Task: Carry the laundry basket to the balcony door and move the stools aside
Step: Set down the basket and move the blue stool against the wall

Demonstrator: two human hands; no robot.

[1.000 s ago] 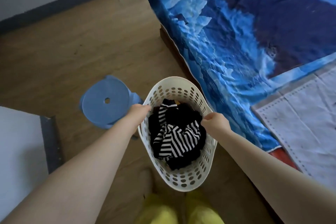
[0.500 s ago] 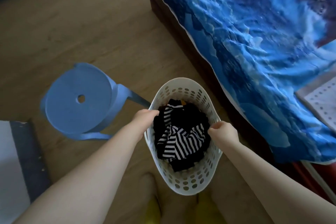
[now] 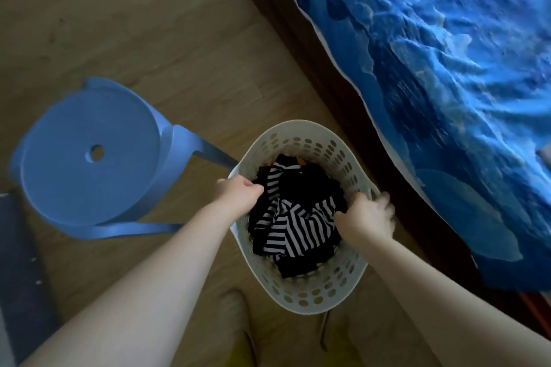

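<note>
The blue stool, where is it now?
In the head view the blue stool stands on the wooden floor, left of the laundry basket.

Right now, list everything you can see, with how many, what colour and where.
laundry basket: one, white with holes, on the floor, centre, between stool and bed
clothes: a heap, black and black-and-white striped, inside the basket
stool: one, blue, round seat with a hole, left of the basket
bed cover: one, blue patterned, on the bed at right
bed frame: one, dark brown, under the cover
floor: wood-look, tan
left hand: gripping the basket's left rim
right hand: gripping the right rim
</note>
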